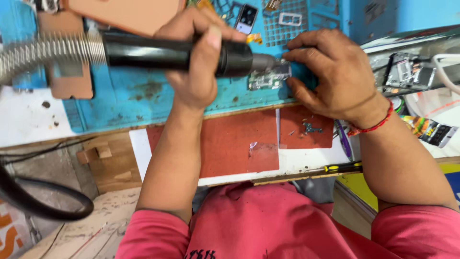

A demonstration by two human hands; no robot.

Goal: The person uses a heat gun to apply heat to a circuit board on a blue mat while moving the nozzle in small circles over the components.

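The circuit board (269,76) lies on the blue mat (134,96), just under the metal nozzle (266,61) of the hot-air gun (172,53). The right hand (335,76) sits at the board's right end, its fingers curled down and pinching the board's edge against the mat. The left hand (199,60) is clenched around the black barrel of the gun, thumb over the top, holding it level so the nozzle points right, toward the right hand's fingertips. The nozzle tip is touching or just above the board; which one cannot be told. A ribbed grey hose (48,52) runs off the gun's back end to the left.

Nearer the person, red pads (235,144) lie on the surface, one carrying small metal bits (310,128). A yellow-handled screwdriver (342,167) rests at the surface's near edge. Beyond the hands, a grid tray (287,29) and a small camera frame (247,18) lie on the mat. To the right stands an opened phone (412,72) with a white cable (445,72). A red thread (376,125) circles the right wrist
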